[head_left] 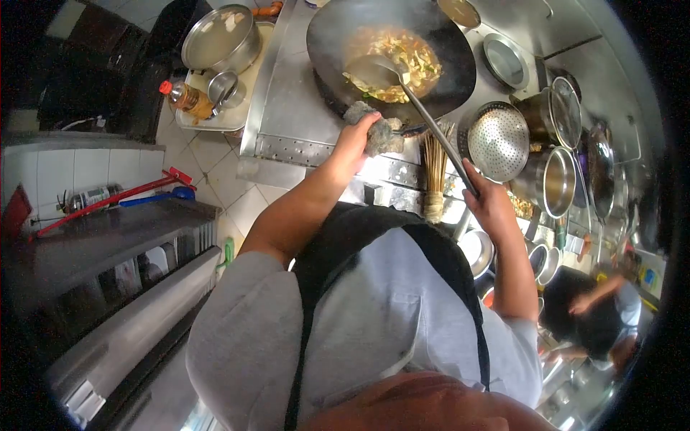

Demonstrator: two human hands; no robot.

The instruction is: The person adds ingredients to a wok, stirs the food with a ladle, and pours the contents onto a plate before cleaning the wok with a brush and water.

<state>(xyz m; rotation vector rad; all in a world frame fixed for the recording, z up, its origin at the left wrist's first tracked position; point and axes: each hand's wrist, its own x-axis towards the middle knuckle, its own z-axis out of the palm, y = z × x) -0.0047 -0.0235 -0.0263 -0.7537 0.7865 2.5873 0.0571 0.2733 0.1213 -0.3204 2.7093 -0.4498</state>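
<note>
A large black wok sits on the steel stove, with chopped vegetables in brownish liquid and steam rising. My left hand is closed around a thick grey cloth at the wok's near edge; the cloth hides what lies beneath it. In my right hand is the long handle of a metal ladle. The ladle's bowl rests among the food, and its handle slants down across the wok's rim. A bamboo wok brush stands between my hands, close to the ladle handle.
At the right are a perforated strainer and several metal pots. Left of the stove, a tray holds a big pot and an oil bottle. Another person works at the lower right.
</note>
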